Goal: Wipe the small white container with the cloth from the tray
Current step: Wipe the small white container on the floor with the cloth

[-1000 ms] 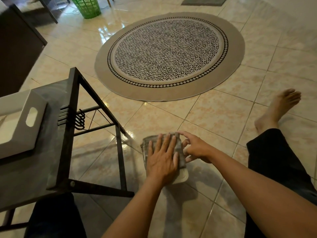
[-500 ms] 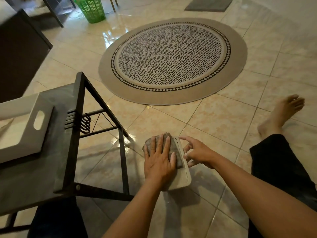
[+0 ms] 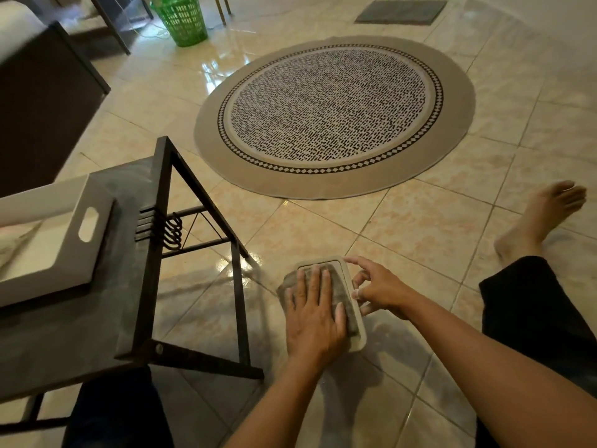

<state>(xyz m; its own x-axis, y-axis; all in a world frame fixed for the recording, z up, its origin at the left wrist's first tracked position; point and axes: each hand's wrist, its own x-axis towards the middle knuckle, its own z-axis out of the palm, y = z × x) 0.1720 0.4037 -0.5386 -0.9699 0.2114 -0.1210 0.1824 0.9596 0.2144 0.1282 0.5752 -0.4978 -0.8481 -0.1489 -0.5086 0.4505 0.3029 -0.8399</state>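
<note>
The small white container (image 3: 350, 279) lies flat on the tiled floor, low and rectangular with rounded corners. A grey cloth (image 3: 345, 313) is spread over its top. My left hand (image 3: 311, 315) presses flat on the cloth, fingers together and stretched forward. My right hand (image 3: 376, 287) touches the container's right edge with curled fingertips and steadies it. The white tray (image 3: 69, 234) with a handle slot rests on the low dark table at the left.
The dark metal-framed table (image 3: 135, 286) stands just left of the container, its legs close by. A round patterned rug (image 3: 332, 114) lies beyond. A green basket (image 3: 182, 19) is at the back. My bare foot (image 3: 539, 218) and dark trouser leg are at the right.
My left hand has slid the cloth back toward me along the container, baring its far end. The right hand has stayed at the right edge.
</note>
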